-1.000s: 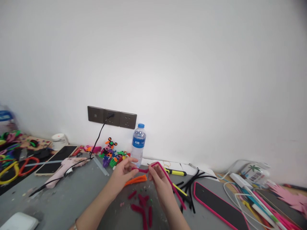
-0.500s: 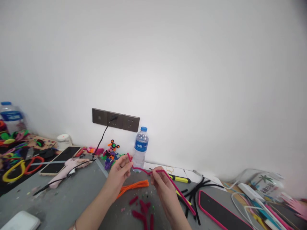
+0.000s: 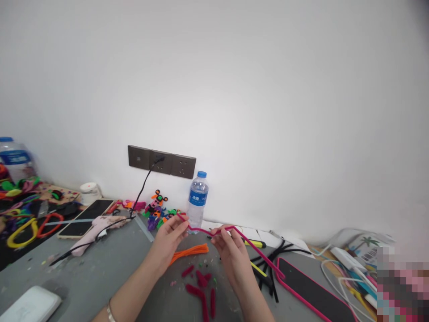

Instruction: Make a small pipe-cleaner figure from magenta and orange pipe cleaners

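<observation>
A long magenta pipe cleaner (image 3: 256, 246) is stretched between my two hands, bent at several places. My left hand (image 3: 172, 235) pinches it near its left end, whose tip pokes up past the fingers. My right hand (image 3: 229, 246) pinches it further along, and from there the long free part slopes down to the right, ending over a phone with a pink edge (image 3: 311, 286). Below the hands lie several short magenta pieces (image 3: 203, 295) on the grey table. Orange pipe cleaners (image 3: 191, 252) lie bundled just right of my left wrist.
A water bottle (image 3: 198, 201) stands at the wall behind my hands. Black pipe cleaners (image 3: 273, 264) and a yellow cutter (image 3: 256, 243) lie to the right. At left are a pink glue gun (image 3: 89, 235) with its cord, a phone (image 3: 85, 219) and scissors (image 3: 50, 225).
Both hands keep their pinch on the magenta pipe cleaner. Its free end has swung up and to the right, and my right hand has shifted slightly up and to the right.
</observation>
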Demonstrator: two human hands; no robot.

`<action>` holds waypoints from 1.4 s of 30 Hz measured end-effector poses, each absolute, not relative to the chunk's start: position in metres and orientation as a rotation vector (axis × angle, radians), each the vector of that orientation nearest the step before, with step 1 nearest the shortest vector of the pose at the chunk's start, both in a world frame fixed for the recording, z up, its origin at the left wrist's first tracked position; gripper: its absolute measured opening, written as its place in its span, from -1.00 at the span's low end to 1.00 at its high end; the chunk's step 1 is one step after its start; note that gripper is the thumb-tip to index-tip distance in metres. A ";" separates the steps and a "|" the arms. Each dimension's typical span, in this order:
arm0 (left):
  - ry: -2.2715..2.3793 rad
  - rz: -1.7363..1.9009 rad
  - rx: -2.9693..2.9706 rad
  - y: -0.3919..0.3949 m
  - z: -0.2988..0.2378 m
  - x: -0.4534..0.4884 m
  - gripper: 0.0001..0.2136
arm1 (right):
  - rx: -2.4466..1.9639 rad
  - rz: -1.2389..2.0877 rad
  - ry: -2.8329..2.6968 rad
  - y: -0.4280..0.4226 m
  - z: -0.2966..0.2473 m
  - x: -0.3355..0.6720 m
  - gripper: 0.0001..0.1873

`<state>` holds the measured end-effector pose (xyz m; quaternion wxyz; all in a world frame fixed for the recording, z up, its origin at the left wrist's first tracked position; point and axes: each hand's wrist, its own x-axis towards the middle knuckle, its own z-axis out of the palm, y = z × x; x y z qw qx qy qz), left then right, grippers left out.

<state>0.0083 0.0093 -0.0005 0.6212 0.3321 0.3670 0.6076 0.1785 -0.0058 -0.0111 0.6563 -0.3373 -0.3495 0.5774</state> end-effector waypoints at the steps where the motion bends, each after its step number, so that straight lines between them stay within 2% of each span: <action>1: 0.826 1.403 0.751 0.009 0.000 0.009 -0.70 | -0.761 1.307 -0.784 -0.005 -0.011 0.178 -0.74; 10: 0.792 1.305 0.716 0.007 0.003 0.009 -0.65 | -0.706 1.348 -0.787 -0.005 -0.008 0.178 -0.72; 20: 0.766 1.026 0.991 -0.003 0.001 0.016 -0.69 | -0.753 1.278 -0.868 -0.004 -0.011 0.182 -0.71; 32: 0.824 0.747 1.346 -0.006 0.000 0.011 -0.68 | -0.821 1.373 -0.901 -0.001 -0.025 0.178 -0.69; 42: 0.832 0.700 1.454 -0.008 0.007 0.009 -0.62 | -0.804 1.475 -0.967 -0.007 -0.016 0.176 -0.66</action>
